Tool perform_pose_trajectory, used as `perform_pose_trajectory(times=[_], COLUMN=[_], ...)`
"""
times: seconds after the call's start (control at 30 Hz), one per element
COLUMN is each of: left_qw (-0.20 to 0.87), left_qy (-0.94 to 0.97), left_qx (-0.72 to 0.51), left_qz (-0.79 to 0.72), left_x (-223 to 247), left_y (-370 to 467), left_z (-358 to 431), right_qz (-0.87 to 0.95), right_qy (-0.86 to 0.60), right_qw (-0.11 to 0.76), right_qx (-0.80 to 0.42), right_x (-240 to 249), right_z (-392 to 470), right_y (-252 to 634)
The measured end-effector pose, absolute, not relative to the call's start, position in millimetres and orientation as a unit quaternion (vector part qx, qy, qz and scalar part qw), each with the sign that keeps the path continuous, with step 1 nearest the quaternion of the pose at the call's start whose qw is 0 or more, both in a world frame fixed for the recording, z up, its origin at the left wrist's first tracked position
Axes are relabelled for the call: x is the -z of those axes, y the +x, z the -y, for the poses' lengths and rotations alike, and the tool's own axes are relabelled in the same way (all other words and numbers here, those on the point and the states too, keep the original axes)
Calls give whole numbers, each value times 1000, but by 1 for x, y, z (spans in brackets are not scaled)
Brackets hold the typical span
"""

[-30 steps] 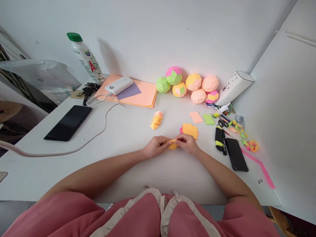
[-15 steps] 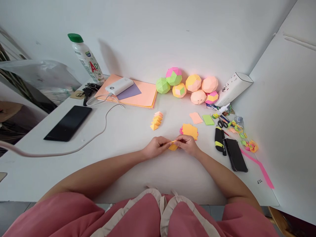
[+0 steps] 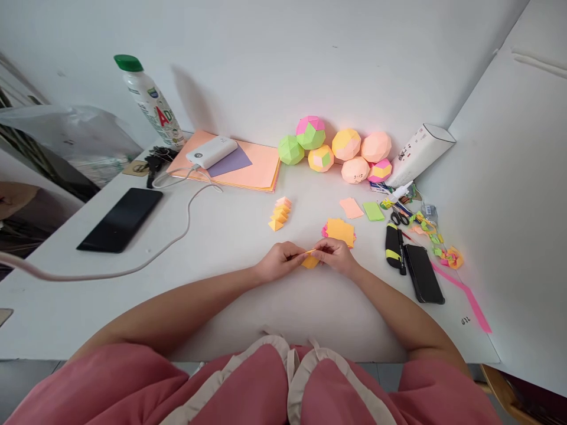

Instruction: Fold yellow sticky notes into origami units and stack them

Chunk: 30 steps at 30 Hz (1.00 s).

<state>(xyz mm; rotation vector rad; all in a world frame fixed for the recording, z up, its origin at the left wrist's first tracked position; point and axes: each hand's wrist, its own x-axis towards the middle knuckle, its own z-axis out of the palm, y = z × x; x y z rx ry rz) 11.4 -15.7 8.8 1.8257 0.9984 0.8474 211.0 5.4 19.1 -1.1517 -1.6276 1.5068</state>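
Between my hands is a small orange sheet of paper (image 3: 310, 261), its top edge folded over. My left hand (image 3: 280, 261) pinches the sheet's left side, and my right hand (image 3: 338, 257) pinches the right side, thumbs close together. Fingers hide much of the fold. Just beyond my right hand lies a stack of orange and pink square notes (image 3: 341, 232). Farther off, left of that stack, stands a short row of folded orange and peach paper pieces (image 3: 280, 215). A peach note (image 3: 351, 208) and a green note (image 3: 373, 211) lie behind the stack.
Several faceted paper balls (image 3: 348, 144) sit against the wall. Right: a box cutter (image 3: 393, 245), scissors (image 3: 399, 218), a black phone (image 3: 424, 274) and paper scraps. Left: a dark tablet (image 3: 120, 219), a cable (image 3: 188, 221), a power bank (image 3: 211, 152) on peach paper (image 3: 263, 168), a bottle (image 3: 153, 106).
The camera view has shifted very slightly. Both hands keep their pinch on the orange paper, with hardly any movement.
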Motion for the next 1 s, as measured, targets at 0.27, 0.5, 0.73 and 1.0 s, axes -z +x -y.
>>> perform_pose_trajectory(times=[0.27,0.5,0.73,1.0], left_qw=[500,586,637,647], left_qy=[685,621,558,556], left_qx=[-326,-326,-372,-351], left_qz=[-417,-406,-381,-386], left_x=[-15,-19,-17,-15], left_y=[12,12,10,11], left_z=[18,18,17,15], right_qz=[621,617,623,651], right_qy=[-427,-421,-410,-396], right_qw=[324,334,342,347], right_qx=[-572,-576,-571,-547], right_x=[-20,-17,-28,-20], right_z=[-7,-7,-3,0], right_y=[213,214,213,211])
